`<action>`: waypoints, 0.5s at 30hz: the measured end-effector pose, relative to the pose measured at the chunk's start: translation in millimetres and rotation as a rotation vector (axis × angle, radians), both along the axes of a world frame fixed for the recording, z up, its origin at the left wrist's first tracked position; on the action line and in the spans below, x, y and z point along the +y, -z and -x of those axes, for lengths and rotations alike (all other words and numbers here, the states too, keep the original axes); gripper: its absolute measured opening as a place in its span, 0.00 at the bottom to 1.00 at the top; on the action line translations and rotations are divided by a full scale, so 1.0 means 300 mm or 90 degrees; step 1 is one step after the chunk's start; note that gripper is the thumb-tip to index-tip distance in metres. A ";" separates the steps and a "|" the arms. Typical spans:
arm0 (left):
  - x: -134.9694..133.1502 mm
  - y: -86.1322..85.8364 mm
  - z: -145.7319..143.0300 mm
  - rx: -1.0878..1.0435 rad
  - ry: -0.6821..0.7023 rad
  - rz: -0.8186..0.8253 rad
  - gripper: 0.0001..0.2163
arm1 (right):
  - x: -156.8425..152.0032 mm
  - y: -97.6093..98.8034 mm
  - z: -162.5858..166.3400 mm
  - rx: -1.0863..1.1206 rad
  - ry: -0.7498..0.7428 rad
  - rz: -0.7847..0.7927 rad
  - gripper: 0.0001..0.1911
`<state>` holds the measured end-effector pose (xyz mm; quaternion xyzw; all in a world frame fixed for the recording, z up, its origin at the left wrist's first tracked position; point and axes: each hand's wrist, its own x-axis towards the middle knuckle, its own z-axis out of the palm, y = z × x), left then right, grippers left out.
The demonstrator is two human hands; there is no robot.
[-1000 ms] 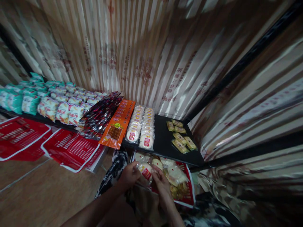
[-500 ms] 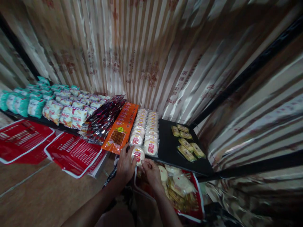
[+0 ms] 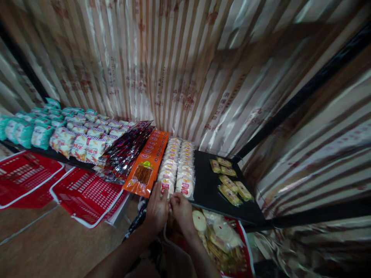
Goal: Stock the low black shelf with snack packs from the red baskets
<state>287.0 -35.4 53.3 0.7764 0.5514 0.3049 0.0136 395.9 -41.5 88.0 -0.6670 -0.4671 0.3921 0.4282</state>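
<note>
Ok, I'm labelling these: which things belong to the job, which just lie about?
Apparently in use:
- round white snacks in clear wrappers
- flat black shelf
- rightmost red plastic basket, white-rimmed

Apparently idle:
- flat orange plastic packet
- puffy teal plastic bags

one head-worn camera, above and behind the bare left hand and bare right hand, facing forward and down. close, wide view: striped brown-and-white sheeting fills the top, long flat black shelf crosses mid-frame slanting down rightward, brown tiled floor lower left.
</note>
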 end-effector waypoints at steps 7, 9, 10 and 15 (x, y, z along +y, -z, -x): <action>0.026 -0.020 -0.018 0.027 -0.010 0.001 0.21 | -0.006 -0.044 -0.096 -0.466 0.026 -0.142 0.19; 0.036 -0.026 -0.024 0.025 -0.012 0.001 0.21 | 0.018 -0.031 -0.134 -0.511 0.031 -0.231 0.20; 0.040 -0.027 -0.027 0.023 -0.012 -0.001 0.21 | 0.031 -0.018 -0.151 -0.532 0.039 -0.261 0.21; 0.065 -0.020 -0.041 0.015 -0.026 -0.028 0.21 | 0.073 0.068 -0.203 -0.560 0.025 -0.285 0.24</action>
